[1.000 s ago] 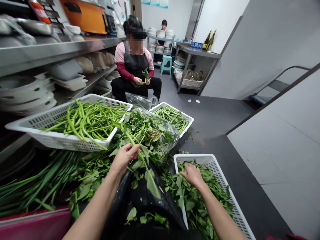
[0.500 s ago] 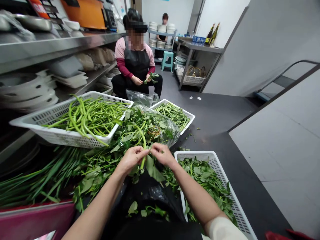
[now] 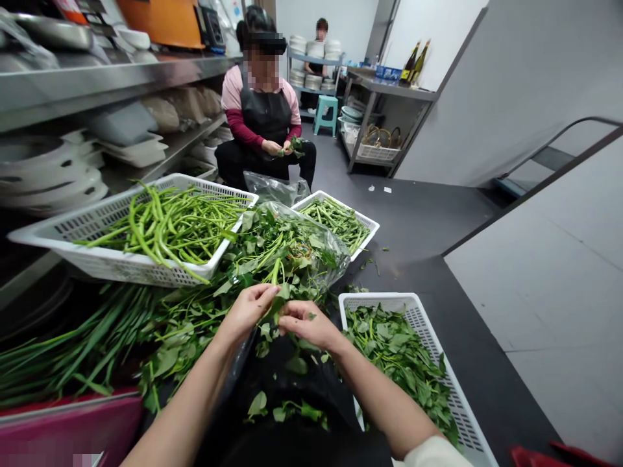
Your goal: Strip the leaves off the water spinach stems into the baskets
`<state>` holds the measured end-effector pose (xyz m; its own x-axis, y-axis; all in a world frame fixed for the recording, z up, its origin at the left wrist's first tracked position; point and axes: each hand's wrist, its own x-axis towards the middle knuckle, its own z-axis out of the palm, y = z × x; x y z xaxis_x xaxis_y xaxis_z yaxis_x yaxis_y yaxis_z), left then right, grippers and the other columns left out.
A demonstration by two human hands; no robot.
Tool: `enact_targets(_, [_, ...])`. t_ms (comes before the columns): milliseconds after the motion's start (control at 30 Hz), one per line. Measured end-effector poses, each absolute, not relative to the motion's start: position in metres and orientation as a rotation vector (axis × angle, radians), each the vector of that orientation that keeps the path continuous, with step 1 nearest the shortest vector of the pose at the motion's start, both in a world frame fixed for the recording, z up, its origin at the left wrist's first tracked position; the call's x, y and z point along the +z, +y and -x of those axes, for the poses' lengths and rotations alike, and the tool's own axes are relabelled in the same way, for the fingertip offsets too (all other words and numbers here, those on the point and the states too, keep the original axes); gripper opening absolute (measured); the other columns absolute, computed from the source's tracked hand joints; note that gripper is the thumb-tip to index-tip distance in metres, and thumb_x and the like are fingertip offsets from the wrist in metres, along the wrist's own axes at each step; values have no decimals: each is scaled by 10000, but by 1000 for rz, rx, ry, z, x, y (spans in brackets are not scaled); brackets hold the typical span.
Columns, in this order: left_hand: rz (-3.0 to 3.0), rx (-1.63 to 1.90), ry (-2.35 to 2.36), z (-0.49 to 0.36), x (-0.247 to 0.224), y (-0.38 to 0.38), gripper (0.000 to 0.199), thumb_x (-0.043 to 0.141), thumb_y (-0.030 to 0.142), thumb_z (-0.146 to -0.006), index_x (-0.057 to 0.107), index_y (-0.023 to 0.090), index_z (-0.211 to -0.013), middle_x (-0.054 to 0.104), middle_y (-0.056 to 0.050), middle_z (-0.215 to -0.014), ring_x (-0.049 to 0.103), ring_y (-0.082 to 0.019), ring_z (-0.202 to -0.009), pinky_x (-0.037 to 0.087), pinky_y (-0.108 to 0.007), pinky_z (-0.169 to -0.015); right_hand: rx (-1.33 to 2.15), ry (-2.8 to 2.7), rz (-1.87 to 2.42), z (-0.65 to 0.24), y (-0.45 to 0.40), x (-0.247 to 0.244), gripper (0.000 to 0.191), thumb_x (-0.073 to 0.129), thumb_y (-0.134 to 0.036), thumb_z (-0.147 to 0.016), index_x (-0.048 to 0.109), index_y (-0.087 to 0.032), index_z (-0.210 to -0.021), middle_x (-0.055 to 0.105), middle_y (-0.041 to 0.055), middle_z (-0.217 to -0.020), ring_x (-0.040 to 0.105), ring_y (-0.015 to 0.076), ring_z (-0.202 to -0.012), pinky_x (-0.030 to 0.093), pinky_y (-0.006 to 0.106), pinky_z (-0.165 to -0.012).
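Note:
My left hand (image 3: 252, 310) is closed on a light green stem (image 3: 276, 272) that rises above its fingertips. Just right of it and slightly lower, my right hand (image 3: 307, 322) pinches the lower part of the same leafy stem. Green leaves hang around the fingers, and the exact contact there is partly hidden. Behind the hands lies a heap of leafy greens (image 3: 257, 250), partly in a clear plastic bag (image 3: 335, 259). Loose leaves (image 3: 257, 403) rest on the black apron (image 3: 292, 447). A white basket of leafy greens (image 3: 411, 300) stands at the right.
A white basket of long green stems (image 3: 78, 250) is at left, a smaller one (image 3: 374, 227) behind the bag. Green stalks (image 3: 97, 337) lie at lower left above a pink container (image 3: 73, 428). A person (image 3: 265, 104) sits opposite, holding greens; another stands behind a rack (image 3: 314, 61).
My right hand has moved down and slightly left along the stem. The stem now shows less above my left hand, and the big leaf below the hands has shifted.

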<state>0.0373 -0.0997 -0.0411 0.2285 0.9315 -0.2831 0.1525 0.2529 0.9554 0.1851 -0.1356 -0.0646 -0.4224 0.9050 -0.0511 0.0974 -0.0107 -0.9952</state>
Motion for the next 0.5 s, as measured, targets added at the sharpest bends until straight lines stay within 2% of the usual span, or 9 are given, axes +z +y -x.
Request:
enact_targets(100, [-1238,707,1165,-36,-47,-102,428,652,565,-584,613,139,-584,555,-2,-536,485,-131,-516,360,-229,-484,1257,-1911,1071,-190,-131,-66,137,533,-169,-786,615,-165,-677,601,-25,-628,520,95,-590,396,196,-600])
enact_targets(267, [-1300,678,1239,-31,-48,-100,405,631,544,-583,613,139,-574,520,15,-492,467,-131,-510,349,-230,-493,649,-2161,1429,-182,-131,-81,147,497,-152,-813,639,-166,-847,662,61,-819,584,165,-772,413,241,-698])
enact_targets(333, [-1335,665,1274,-31,-46,-98,379,601,524,-600,612,147,-567,522,17,-499,466,-133,-523,354,-232,-512,538,-2117,1541,-174,-135,-85,180,457,-118,-807,624,-160,-863,657,72,-824,581,170,-763,410,244,-686])
enact_targets(500, [-1343,730,1292,-42,-51,-98,350,553,502,-603,541,171,-489,523,11,-494,493,-157,-552,381,-250,-543,547,-2185,1431,-156,-143,-86,122,455,-144,-753,573,-172,-755,608,39,-709,527,153,-638,373,244,-597])
